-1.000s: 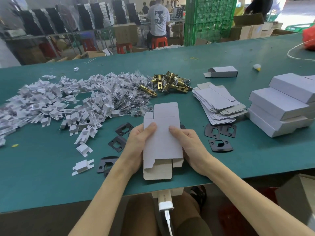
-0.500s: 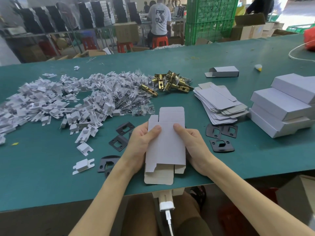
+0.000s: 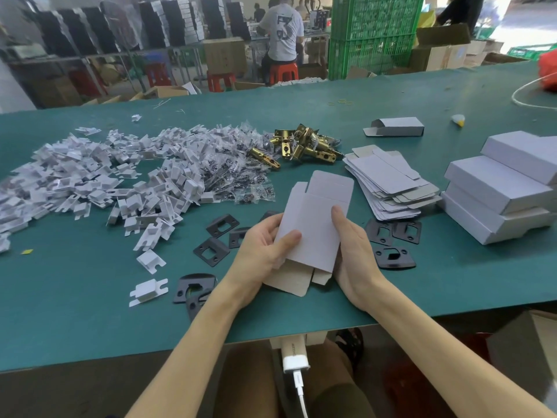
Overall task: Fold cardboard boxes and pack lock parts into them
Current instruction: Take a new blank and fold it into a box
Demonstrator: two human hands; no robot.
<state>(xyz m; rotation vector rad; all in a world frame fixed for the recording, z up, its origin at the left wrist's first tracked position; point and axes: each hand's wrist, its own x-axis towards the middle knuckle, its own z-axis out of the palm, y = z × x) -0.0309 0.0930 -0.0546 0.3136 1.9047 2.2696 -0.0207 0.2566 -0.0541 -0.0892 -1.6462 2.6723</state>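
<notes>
A flat white cardboard box blank point(image 3: 315, 218) is held just above the green table point(image 3: 90, 312), tilted with its top flap leaning right. My left hand point(image 3: 265, 248) grips its left edge, thumb lying on the face. My right hand point(image 3: 351, 245) holds the right edge, thumb on top. Brown inner flaps stick out at the near end. Brass latch bolts point(image 3: 304, 144) lie in a heap beyond it. Black strike plates point(image 3: 214, 250) are scattered around my hands, more black strike plates point(image 3: 391, 232) at the right.
A big pile of white plastic inserts and small screw bags point(image 3: 120, 182) covers the left. Flat box blanks point(image 3: 388, 182) are stacked right of centre, folded boxes point(image 3: 503, 191) at the far right, one open box point(image 3: 394, 126) farther back. A person sits beyond the table.
The blank has shifted slightly away from me and rotated clockwise, its top flap now leaning right. Both hands kept their hold, the left thumb sliding lower on the face.
</notes>
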